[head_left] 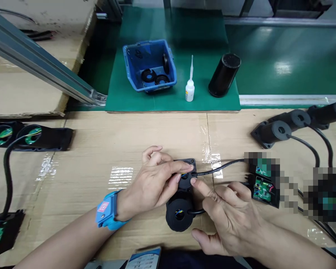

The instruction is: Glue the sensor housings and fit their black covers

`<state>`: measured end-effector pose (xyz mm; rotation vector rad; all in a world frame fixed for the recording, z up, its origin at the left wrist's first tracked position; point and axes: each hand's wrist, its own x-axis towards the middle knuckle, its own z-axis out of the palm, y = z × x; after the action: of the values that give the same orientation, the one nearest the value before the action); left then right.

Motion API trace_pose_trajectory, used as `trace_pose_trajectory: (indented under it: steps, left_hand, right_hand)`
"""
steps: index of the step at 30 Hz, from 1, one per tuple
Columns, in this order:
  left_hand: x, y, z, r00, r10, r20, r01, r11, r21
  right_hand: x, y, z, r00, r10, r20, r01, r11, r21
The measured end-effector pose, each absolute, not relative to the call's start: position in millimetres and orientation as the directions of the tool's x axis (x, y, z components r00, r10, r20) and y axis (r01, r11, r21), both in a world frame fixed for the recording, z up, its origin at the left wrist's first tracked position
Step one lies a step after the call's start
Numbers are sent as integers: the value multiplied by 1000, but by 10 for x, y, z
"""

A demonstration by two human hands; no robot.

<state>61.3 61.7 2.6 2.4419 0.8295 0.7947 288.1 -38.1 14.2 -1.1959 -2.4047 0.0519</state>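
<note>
In the head view, two black cylindrical housings stand close together on the cardboard in front of me. My left hand has its index finger and thumb on the black ring cap of the farther housing, and its other fingers are loosely curled. The index tip of my right hand touches the right rim of this cap, while the thumb is spread apart. On the nearer housing sits another black ring cap, with coloured wires showing in its hole. A black cable leaves the farther housing to the right.
Beyond the cardboard are a blue bin with black rings, a white dropper bottle and a black cylinder. More capped housings stand at right, near boxes with green circuit boards. Open housings lie at left, below a metal post.
</note>
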Motion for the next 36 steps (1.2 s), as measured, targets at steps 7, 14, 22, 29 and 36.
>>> trace_pose_trajectory:
  steps: [7,14,22,29,36]
  left_hand:
    - [528,628,-55,596,547,587,388,-837,385]
    - [488,630,-65,573,450,684,261,-892,369]
    - [474,581,-85,429,503,751,149,-859,490]
    - [509,677,-143,339,848,408,317,-511,799]
    - [492,695,-56,633,745,211,269,-467,842]
  right_hand:
    - [2856,-371,160,-508,769,389,761,612,-216]
    - [2855,-409,142,-513,765,390,762,614,-204]
    - [2853,-415,127,-517,756,401,761,620,-190]
    - [2835,-423,125,-503,750,430,778,610,-153]
    - [2791,-393,139,-500,746,441,792,599,-115]
